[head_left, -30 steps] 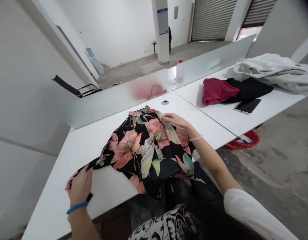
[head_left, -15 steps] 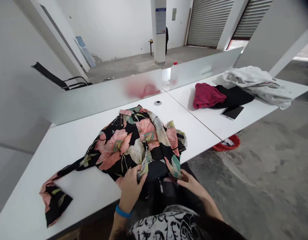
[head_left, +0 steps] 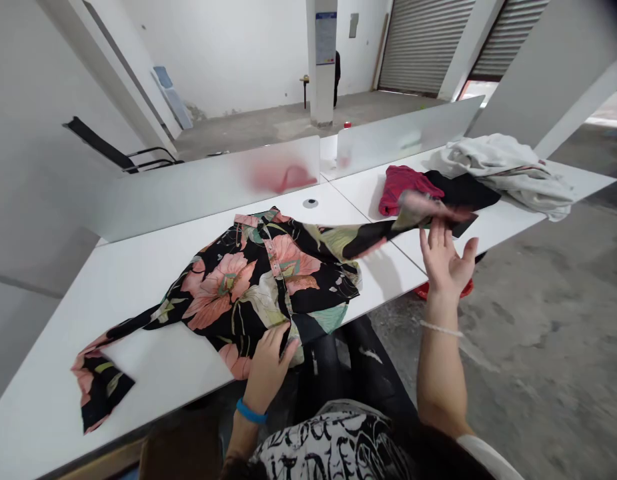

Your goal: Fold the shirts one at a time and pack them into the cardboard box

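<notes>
A black shirt with large pink and cream flowers (head_left: 223,287) lies spread on the white table, collar away from me and buttoned front upward. My left hand (head_left: 269,360), wearing a blue wristband, holds the bottom hem near the button strip. On the right, my right hand (head_left: 445,260) is raised, palm up and fingers stretched out. The shirt's right-side sleeve (head_left: 358,239) extends toward it; the blurred cuff is in the air just beyond my fingertips. Whether they touch is unclear. The other sleeve (head_left: 108,373) lies bent on the table at the left.
Beyond the cuff lie a folded dark-red garment (head_left: 403,187), a black cloth (head_left: 463,190) and a white garment (head_left: 508,167). A frosted divider (head_left: 213,190) runs along the table's back. A red basket (head_left: 465,289) stands on the floor at the right, partly hidden.
My right hand has left the hem and swung up and right. The right-side sleeve, earlier folded over the shirt front, now stretches out rightward. My left hand stays at the hem.
</notes>
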The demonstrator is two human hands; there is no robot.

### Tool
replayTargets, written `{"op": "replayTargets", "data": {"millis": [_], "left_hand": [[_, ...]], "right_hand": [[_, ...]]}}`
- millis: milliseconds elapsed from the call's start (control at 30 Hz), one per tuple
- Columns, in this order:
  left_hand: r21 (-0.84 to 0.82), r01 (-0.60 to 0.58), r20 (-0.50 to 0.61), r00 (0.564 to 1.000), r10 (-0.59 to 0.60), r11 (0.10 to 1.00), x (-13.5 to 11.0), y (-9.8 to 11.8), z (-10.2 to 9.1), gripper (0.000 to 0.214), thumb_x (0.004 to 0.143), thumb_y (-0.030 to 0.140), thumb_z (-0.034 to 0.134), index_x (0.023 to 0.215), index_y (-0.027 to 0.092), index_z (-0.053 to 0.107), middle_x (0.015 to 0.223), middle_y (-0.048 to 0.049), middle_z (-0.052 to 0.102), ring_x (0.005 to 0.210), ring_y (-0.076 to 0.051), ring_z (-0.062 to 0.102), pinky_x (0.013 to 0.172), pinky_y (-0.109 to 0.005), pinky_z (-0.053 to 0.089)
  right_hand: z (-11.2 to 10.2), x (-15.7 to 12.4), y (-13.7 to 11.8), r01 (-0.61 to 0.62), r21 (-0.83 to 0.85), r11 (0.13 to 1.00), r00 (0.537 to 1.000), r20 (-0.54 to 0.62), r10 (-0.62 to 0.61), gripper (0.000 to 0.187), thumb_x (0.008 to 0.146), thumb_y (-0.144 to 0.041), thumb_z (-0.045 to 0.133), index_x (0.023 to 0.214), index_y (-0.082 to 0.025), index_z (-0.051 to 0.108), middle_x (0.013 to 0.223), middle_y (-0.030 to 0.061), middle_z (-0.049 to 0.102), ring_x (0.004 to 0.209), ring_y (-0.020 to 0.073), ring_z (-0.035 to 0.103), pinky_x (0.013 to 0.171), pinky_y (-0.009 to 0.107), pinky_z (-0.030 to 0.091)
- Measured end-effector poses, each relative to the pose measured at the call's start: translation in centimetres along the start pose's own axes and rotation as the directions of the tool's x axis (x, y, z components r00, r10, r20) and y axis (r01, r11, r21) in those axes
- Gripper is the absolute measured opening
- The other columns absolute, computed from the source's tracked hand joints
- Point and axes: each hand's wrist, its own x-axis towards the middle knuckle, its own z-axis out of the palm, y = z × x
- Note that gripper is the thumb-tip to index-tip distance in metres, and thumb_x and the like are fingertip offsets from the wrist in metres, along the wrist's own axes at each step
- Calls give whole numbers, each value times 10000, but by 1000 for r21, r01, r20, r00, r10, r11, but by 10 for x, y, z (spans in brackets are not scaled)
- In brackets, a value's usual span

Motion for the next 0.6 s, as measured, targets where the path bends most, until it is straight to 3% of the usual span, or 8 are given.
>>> {"op": "replayTargets", "data": {"millis": [67,167,233,333,367,400,500,600], "left_hand": [[-112,70,-52,996,-76,991,-7,4,-2,344,863,408,480,1104,192,598,1123,-96,642,1097,-236,564,984,-426,428],[-391,280,-184,909,-373,877,-30,-4,0,344,851,473,456,970,191,612,941,-72,661,902,-217,625,847,-387,512],[-579,382,-263,749,-608,721,-50,-20,6,327,824,501,479,872,196,584,783,-28,621,755,-187,620,736,-341,538],[-785,394,-303,427,-852,478,-76,-42,20,262,763,465,567,825,214,523,774,0,576,795,-182,625,746,-324,538],[-830,379,-279,351,-894,409,-82,-46,23,245,753,439,585,832,219,513,833,-7,584,868,-191,631,786,-331,535],[-863,362,-243,316,-917,353,-85,-48,26,227,749,412,595,844,224,509,904,-18,593,950,-200,625,835,-339,526],[-915,327,-100,385,-917,237,-85,-45,30,170,753,327,594,870,229,517,991,-35,619,1058,-208,606,951,-360,481],[-917,363,0,419,-908,168,-80,-38,28,177,706,263,628,856,212,548,902,-39,658,1003,-211,637,965,-359,472]], "right_hand": [[-15,11,15,83,42,996,991,-113,-78,417,851,-534,378,1108,-299,606,1293,42,552,1223,171,493,993,383,417],[-19,2,57,-79,-173,982,995,-79,66,415,816,-476,479,1129,-238,609,1242,115,590,1112,237,583,941,436,450],[-13,-10,87,-113,-494,862,985,55,161,405,784,-432,542,1107,-204,629,1134,123,648,1039,259,614,919,447,456],[-1,-27,117,135,-806,576,951,268,151,376,819,-376,507,1123,-197,638,1132,105,653,1074,258,575,949,441,422],[2,-31,123,214,-851,479,942,310,131,367,844,-356,476,1137,-203,636,1165,101,639,1101,260,552,957,445,409],[5,-35,127,271,-883,383,935,336,112,361,865,-335,449,1146,-210,636,1202,99,620,1125,265,527,959,452,399],[9,-42,133,356,-925,135,927,367,75,356,902,-288,403,1154,-213,644,1279,108,565,1177,291,464,963,474,372],[8,-45,133,399,-917,21,915,400,60,378,911,-248,392,1207,-184,618,1327,131,519,1228,304,414,991,469,345]]}}
